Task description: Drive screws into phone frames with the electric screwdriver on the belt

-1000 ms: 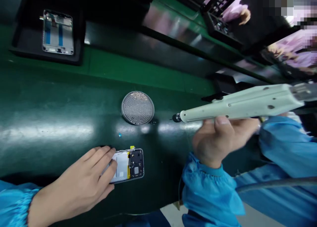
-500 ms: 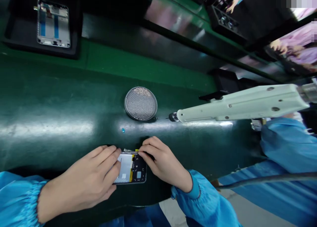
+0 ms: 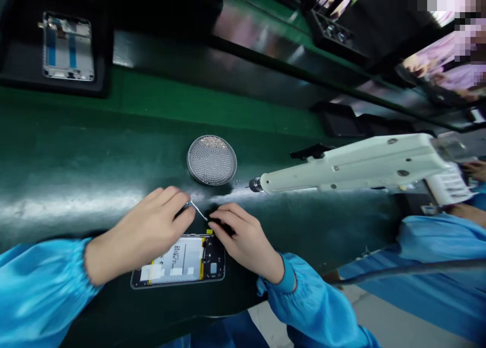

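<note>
Near the front edge of the tabletop [image 3: 87, 156], left hand [image 3: 150, 226] pinches a thin silvery strip [image 3: 198, 211] beside an opened phone [image 3: 184, 259]. Right hand [image 3: 243, 239] nearly closed at its end, can't tell if it's gripping.

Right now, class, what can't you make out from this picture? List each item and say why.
All in the head view:
1. Upper left of the phone: hidden by the left hand.
2. Whether the left or right hand grips the thin strip: contact too small to tell.
3. Print on the battery: too small to read.
4. Bits in the round tray: too small to count.
5. Rest of the co-worker in blue: cut off by the right edge.
</note>
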`<state>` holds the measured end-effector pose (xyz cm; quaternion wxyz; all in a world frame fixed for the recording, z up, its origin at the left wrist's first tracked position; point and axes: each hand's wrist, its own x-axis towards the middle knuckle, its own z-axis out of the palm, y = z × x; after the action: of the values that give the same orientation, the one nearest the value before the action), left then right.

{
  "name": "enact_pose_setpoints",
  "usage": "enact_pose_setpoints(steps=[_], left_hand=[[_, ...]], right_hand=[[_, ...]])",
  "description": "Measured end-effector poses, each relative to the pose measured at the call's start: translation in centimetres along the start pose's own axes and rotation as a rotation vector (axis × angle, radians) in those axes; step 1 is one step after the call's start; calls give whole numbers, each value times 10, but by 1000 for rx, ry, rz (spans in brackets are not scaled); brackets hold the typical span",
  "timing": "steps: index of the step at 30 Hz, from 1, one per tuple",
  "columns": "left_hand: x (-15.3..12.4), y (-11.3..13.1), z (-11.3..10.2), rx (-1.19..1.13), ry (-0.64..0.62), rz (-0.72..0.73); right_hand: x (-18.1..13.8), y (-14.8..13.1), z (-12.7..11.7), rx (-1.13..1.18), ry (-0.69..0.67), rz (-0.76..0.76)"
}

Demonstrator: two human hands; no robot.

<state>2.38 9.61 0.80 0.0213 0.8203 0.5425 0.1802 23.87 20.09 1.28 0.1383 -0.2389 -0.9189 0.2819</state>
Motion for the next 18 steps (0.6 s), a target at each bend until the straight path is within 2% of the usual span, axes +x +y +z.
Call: enact_pose_setpoints(steps=[4,10,14,18], left_hand=[[33,-14,8,-30,-178,16],[38,-10,3,-4,-203,68],[32,-7,0,56,-143,127],[25,4,-5,123,29,177]], right_hand=[[7,4,-1,23,-31,35],[10,3,1,23,-39,47],[13,1,-3,140,-56,81],[13,-1,-14,397,-150,242]])
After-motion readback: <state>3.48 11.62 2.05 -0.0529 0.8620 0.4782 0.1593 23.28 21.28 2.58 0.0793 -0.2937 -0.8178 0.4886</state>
